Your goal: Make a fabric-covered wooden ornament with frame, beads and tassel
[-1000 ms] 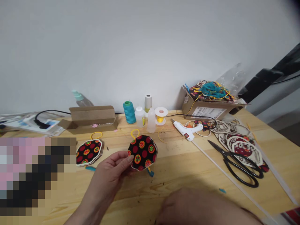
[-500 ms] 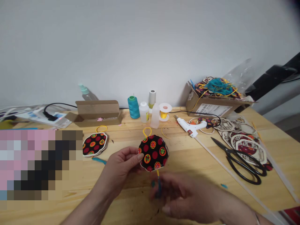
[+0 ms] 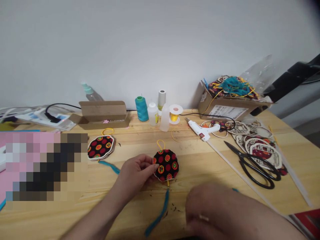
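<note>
My left hand (image 3: pixel 141 170) is closed on the left edge of a tassel ornament (image 3: pixel 170 165), thumb on top. Its scalloped face has black cloth with red dots and bright flowers. A yellow cord loop (image 3: pixel 161 145) rises from the top. From the bottom a teal tassel (image 3: pixel 160 216) hangs down and left across the wood. Apart from the ornament, my right hand (image 3: pixel 212 210) is blurred at the lower right, its fingers turned down and mostly hidden. Further left lies a stack of similar ornaments (image 3: pixel 100 147), with a teal tassel (image 3: pixel 110 165) beside my left wrist.
Black scissors (image 3: pixel 255 166) lie at the right, near lattice-cut pieces (image 3: pixel 265 151) and a white glue gun (image 3: pixel 201 130). A teal thread cone (image 3: pixel 141 109), bottles and a yellow cord spool (image 3: pixel 174 116) stand behind. Cardboard boxes sit left (image 3: pixel 102 125) and right (image 3: pixel 225 108). Dark scraps dot the table.
My right hand has come away from the teal tassel and moved right and down. The tassel now hangs loose. My left hand still holds the ornament, slightly shifted, as the view tilts a little.
</note>
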{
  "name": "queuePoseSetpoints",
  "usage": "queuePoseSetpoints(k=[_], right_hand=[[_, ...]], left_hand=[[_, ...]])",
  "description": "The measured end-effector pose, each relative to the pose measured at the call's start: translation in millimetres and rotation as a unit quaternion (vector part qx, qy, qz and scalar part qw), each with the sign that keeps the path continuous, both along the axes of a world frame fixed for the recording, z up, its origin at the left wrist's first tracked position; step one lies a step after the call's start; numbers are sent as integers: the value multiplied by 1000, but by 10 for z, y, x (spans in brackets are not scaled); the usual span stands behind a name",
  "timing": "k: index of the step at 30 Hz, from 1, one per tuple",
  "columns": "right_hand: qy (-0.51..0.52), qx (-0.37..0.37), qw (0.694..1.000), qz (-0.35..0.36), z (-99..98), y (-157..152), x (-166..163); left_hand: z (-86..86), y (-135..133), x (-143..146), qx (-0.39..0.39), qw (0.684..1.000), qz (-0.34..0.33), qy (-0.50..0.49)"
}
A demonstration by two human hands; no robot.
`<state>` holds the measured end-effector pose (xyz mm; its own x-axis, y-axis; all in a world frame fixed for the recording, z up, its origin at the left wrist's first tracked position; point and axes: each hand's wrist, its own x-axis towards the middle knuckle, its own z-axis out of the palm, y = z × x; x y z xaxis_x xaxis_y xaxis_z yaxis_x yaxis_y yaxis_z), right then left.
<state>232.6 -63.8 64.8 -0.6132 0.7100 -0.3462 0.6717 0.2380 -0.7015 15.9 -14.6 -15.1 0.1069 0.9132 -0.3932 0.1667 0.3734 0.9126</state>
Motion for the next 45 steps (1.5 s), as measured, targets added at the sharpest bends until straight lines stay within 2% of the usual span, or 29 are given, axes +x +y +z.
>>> queuePoseSetpoints(k=[4,10,14,18,21,23,25,29,32,39,45], right_hand=[[-51,129,988,-72,-59,178,45],[-21,166,977,-135,-172,429,10],[-20,198,965,-172,-173,518,-31],[49,227,963,-139,-284,604,-59],[115,260,953,-101,-445,669,-62],[125,270,953,-64,-522,699,-57],[112,253,960,-34,-550,711,-47],[98,196,975,-30,-515,704,-23],[95,176,979,-42,-496,698,-19],[96,184,978,-31,-526,700,-32],[91,198,976,-27,-545,714,-26]], left_hand=[[-16,-7,-10,47,997,-26,58],[33,-15,-2,171,961,-17,215],[109,-39,-35,232,933,-4,277],[271,-48,-88,295,905,-20,306],[339,2,-93,363,875,-124,296],[301,50,-82,368,861,-186,296],[208,95,-78,352,865,-207,290],[8,161,-124,338,881,-193,270],[-71,191,-179,341,885,-196,250],[-87,175,-189,334,885,-210,245],[-96,174,-179,346,873,-223,262]])
